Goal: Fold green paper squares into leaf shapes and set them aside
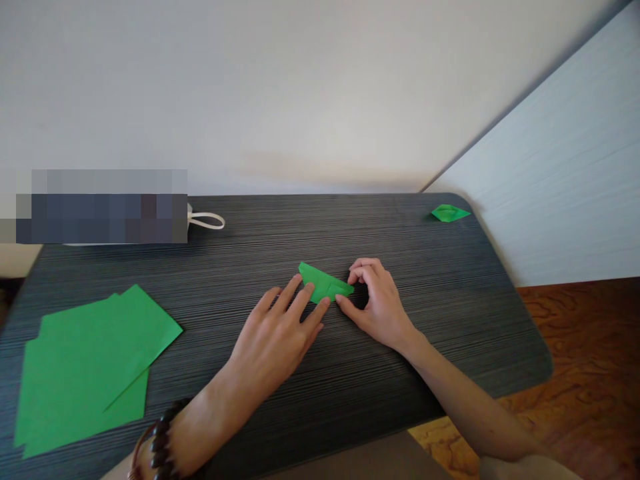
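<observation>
A small folded piece of green paper (324, 283) lies on the dark table between my two hands. My left hand (280, 333) rests over its near left side, fingers spread, with the fingertips pressing on the paper. At the paper's right tip, my right hand (377, 300) has its thumb and curled fingers on either side, pinching that end. The paper's underside is hidden.
Loose green paper sheets (83, 367) overlap at the table's left. A folded green paper boat (450, 213) sits at the far right corner. At the back left is a blurred-out object with a white loop (209, 220). A wall stands behind the dark table (400, 407).
</observation>
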Available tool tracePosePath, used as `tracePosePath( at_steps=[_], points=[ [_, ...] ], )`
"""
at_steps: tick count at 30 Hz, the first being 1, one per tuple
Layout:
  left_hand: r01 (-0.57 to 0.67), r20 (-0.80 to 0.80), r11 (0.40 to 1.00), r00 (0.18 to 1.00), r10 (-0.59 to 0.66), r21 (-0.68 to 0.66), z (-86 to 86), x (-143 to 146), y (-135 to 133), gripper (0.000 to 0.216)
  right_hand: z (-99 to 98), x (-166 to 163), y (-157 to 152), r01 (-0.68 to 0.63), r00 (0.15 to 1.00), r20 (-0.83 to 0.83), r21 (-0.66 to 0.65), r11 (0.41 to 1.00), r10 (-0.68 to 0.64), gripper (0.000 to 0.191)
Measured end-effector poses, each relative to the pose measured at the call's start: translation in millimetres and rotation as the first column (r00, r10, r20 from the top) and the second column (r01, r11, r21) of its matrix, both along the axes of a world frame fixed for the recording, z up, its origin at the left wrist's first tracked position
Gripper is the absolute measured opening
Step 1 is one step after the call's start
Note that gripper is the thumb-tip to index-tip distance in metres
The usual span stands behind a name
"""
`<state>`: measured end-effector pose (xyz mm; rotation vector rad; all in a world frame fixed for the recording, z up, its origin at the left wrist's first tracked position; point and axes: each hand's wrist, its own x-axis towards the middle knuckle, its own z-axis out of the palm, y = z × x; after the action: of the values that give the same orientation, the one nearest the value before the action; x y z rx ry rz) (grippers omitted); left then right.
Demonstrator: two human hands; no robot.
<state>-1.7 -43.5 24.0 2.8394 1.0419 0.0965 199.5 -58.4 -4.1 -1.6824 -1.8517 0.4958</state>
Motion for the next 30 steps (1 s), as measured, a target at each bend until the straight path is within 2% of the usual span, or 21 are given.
tracePosePath(
  at_steps=[7, 17, 24, 30],
  points=[
    [0.003, 0.022, 1.000, 1.000, -0.003, 0.015, -0.4, 0, 1, 0.032, 1.4, 10, 1, -0.053, 0.995, -0.089, -0.038, 0.998, 0.049, 0.020],
    [-0.005, 0.008, 1.000, 1.000, 0.005, 0.008, -2.3, 0, 0, 0.033, 2.8, 7, 1, -0.060, 0.996, -0.068, -0.052, 0.997, 0.056, 0.022],
    [-0.001, 0.005, 1.000, 1.000, 0.001, 0.017, -1.6, 0, 0, 0.032, 6.7, 17, 3, -0.142, 0.982, -0.140, -0.086, 0.986, 0.129, 0.024],
    [0.000, 0.000, 1.000, 1.000, 0.000, 0.017, -3.5, 0, -1, 0.033, 6.8, 11, 2, -0.097, 0.989, -0.119, -0.093, 0.991, 0.086, 0.018]
  ],
)
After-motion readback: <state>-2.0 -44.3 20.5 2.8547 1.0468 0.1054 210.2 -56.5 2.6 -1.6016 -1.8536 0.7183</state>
